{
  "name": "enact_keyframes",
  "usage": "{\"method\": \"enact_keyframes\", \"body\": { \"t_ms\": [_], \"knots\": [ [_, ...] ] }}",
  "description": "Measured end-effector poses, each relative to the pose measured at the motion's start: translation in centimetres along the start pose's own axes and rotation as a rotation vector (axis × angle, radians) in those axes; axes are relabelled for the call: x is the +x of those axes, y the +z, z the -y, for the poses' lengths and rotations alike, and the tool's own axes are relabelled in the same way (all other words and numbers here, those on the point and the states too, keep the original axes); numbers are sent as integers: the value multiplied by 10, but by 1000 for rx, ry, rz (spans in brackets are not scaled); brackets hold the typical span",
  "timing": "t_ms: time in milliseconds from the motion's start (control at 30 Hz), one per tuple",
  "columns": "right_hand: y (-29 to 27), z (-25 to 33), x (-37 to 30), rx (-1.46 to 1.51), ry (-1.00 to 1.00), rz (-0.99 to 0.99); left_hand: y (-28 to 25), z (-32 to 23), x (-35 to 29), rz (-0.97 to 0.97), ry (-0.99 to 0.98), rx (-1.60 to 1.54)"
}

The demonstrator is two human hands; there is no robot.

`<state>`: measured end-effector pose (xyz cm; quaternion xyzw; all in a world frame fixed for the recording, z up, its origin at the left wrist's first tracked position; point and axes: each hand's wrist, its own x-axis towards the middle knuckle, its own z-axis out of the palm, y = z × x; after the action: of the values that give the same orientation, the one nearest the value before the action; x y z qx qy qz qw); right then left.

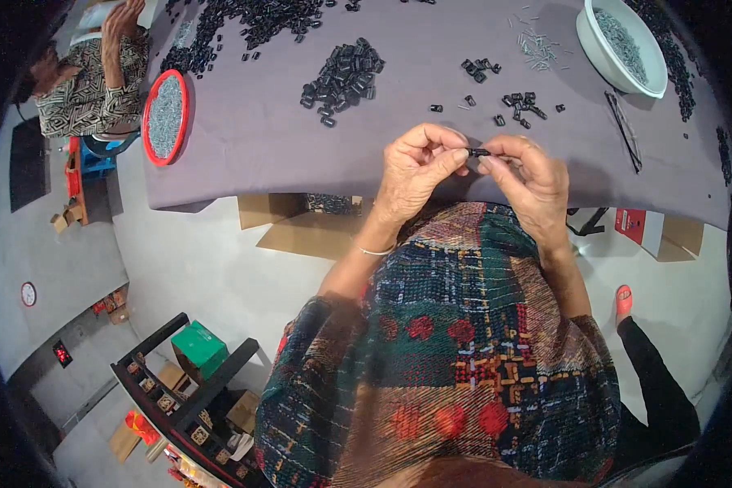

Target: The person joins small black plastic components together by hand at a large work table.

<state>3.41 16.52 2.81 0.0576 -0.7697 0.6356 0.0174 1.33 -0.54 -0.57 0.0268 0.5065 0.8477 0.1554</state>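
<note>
Presently, at the table's [260, 163] near edge: left hand [415, 167] and right hand [529, 175] pinched one black clip [480, 152] between fingertips, apparently mid-assembly; next move likely needed a pin pressed squarely home.

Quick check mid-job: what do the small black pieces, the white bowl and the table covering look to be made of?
Small black pieces: probably moulded plastic, matte black and alike in shape. The one pinched between left hand and right hand looks the same.
White bowl: likely plastic, with a smooth, slightly glossy wall; enamel is possible.
Table covering: seems a cloth, dull grey-purple and draping softly over the edge.
</note>
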Motion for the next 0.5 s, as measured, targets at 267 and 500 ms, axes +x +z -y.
{"method": "enact_keyframes", "body": {
  "t_ms": [267, 500],
  "knots": [
    [0, 6, 4, -196, -118, -20, 2, -3, -2, -50, 1, 127],
    [0, 8, 5, -191, -72, 3, 3, -5, -3, -55, 34, 161]
  ]
}}
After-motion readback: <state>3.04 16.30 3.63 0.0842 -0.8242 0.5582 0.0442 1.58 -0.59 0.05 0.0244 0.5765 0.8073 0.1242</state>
